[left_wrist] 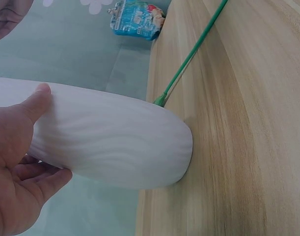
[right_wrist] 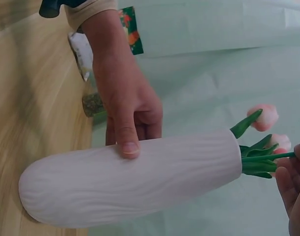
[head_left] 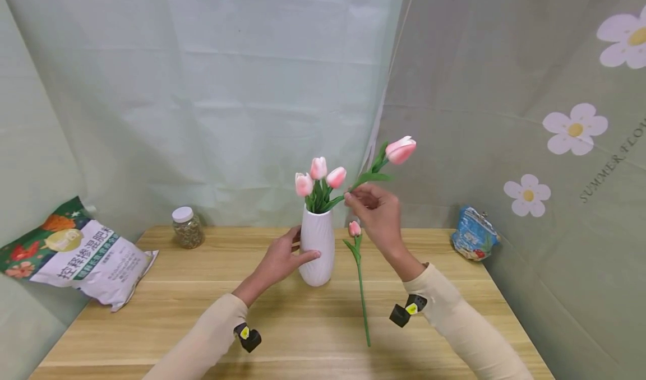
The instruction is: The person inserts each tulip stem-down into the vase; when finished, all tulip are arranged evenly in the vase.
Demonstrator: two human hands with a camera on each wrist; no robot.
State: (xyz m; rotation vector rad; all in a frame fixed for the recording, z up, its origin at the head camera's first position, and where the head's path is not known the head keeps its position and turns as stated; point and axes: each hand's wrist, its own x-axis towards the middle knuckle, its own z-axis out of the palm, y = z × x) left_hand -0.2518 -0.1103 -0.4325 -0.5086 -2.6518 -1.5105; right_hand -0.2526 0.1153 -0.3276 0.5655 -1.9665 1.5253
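A white ribbed vase (head_left: pixel 318 248) stands upright on the wooden table, with three pink tulips (head_left: pixel 318 168) in its mouth. My left hand (head_left: pixel 284 256) holds the vase's side, thumb across the front and fingers around the back. In my right hand (head_left: pixel 379 212), thumb and fingers pinch the stem of another pink tulip (head_left: pixel 401 150), whose bloom leans up to the right. The right wrist view shows that green stem (right_wrist: pixel 267 158) running from the fingertips to the vase's mouth; its lower end is hidden. One more tulip (head_left: pixel 361 285) lies on the table right of the vase.
A bag with printed flowers (head_left: pixel 96 256) leans at the table's left edge. Near the back left is a white-lidded jar (head_left: pixel 188 228) of small dry bits. A blue pouch (head_left: pixel 474 233) sits at the back right corner. Hanging cloth (head_left: pixel 242 100) stands behind the wooden table (head_left: pixel 303 335).
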